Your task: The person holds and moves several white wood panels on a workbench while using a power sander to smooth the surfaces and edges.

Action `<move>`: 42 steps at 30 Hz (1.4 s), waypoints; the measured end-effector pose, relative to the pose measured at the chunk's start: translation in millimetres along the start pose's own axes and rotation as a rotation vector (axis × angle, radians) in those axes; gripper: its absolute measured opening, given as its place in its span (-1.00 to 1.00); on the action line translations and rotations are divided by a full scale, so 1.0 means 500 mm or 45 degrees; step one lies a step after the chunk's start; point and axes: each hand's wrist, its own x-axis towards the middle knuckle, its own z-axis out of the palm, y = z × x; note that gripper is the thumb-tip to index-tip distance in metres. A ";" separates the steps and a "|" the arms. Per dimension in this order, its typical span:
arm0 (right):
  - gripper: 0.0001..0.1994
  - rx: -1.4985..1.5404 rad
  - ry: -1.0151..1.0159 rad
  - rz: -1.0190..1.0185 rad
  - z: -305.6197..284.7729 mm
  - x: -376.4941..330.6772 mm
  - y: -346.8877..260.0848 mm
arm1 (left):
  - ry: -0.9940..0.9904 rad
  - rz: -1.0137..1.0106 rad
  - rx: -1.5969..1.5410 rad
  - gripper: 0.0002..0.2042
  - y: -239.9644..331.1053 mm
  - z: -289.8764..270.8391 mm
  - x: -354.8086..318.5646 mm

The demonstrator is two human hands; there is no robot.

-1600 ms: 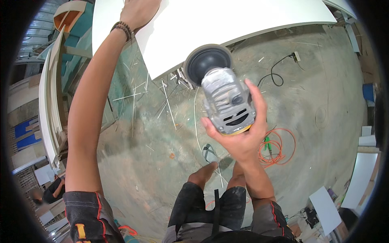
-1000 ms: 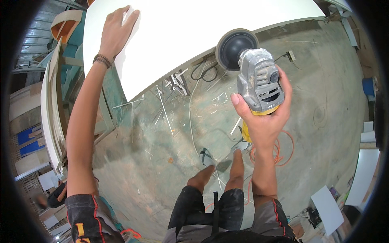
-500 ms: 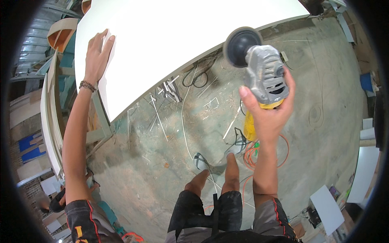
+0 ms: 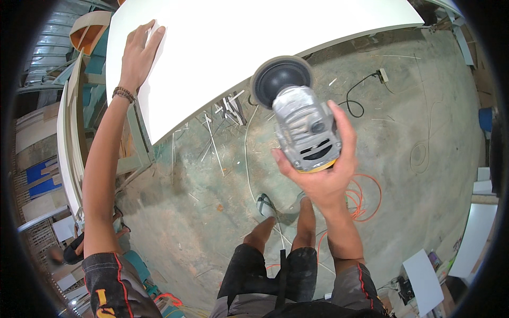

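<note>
A large white panel (image 4: 228, 47) fills the upper part of the view, its near edge slanting up to the right. My left hand (image 4: 139, 55) lies on the panel's left part with its fingers stretched out. In my right hand (image 4: 326, 169) is a silver and yellow angle grinder (image 4: 306, 124), gripped around its body. The grinder's round black pad (image 4: 281, 82) overlaps the panel's near edge in the picture; whether it touches, I cannot tell. The pad's rim looks blurred. My palm hides most of the yellow body.
Thin white offcuts (image 4: 230, 108) litter the floor under the panel's edge. An orange cord (image 4: 371, 212) lies coiled right of my feet, and a black cable runs to a small socket block (image 4: 383, 76). Wooden frames (image 4: 79, 132) stand at left. Another person (image 4: 74, 249) is at lower left.
My right hand has brought the grinder left and its pad now overlaps the panel's edge more. My left hand stays on the panel. The view has shifted slightly.
</note>
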 end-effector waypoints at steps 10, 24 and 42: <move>-0.08 0.053 -0.040 0.017 0.025 -0.018 -0.018 | -0.012 -0.043 -0.003 -0.28 0.000 -0.004 -0.002; -0.04 0.065 0.141 0.164 -0.059 0.057 0.069 | -0.052 -0.070 0.005 -0.32 -0.003 -0.010 -0.002; -0.12 0.226 0.272 0.363 -0.207 0.204 0.183 | -0.127 -0.137 0.045 -0.42 0.020 -0.011 0.000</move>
